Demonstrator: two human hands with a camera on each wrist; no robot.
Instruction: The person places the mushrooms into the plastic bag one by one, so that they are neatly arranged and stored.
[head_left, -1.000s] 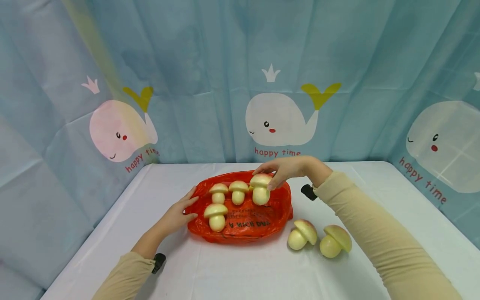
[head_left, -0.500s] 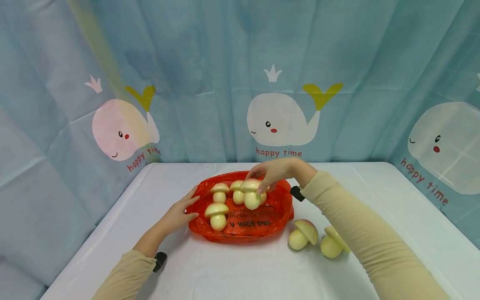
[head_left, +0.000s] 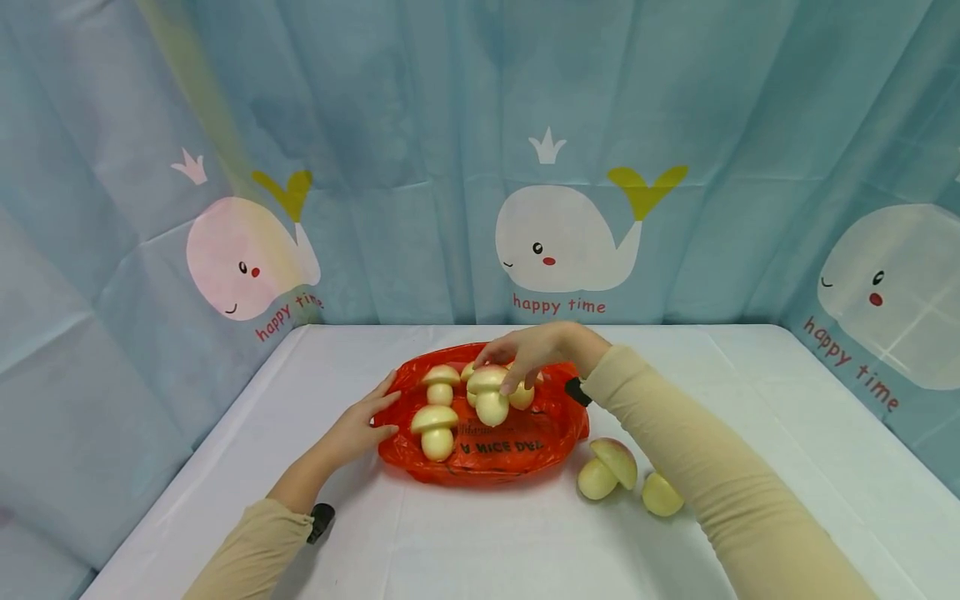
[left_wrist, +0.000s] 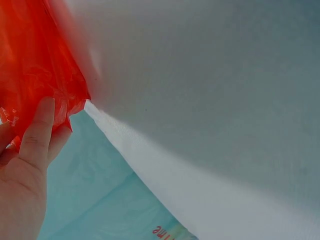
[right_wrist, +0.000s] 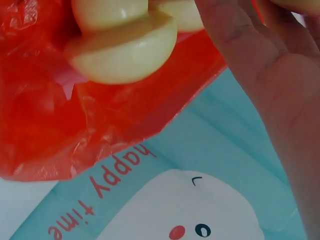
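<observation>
Held mushroom (head_left: 492,407): smooth and pale yellow, with a domed, red-tinged cap and a rounded stem; suspended cap uppermost within the outline of the red plastic bag (head_left: 491,467); contact with the bag floor cannot be determined.
Right hand (head_left: 534,350): pinched on the held mushroom's cap, with the thumb set at its right side.
Left hand (head_left: 358,431): fingers extended and spread, laid against the bag's left rim.
Bag film: thin, glossy and crinkled, opened to a shallow oval; dark lettering (head_left: 501,447) is printed on the floor.
Bagged mushrooms: one is placed front left (head_left: 435,435), one rear left (head_left: 441,387); two are partly hidden behind the held mushroom and right hand.
Loose mushrooms: two are seated, tilted, beyond the bag's right rim; the outer one (head_left: 662,494) is partly covered by the tan sleeve (head_left: 720,475).
Open room: bare film is exposed at front right inside the bag; white tabletop (head_left: 480,542) is exposed before its front rim.
Far edge: the tabletop is backed by a creased blue curtain (head_left: 405,167).
</observation>
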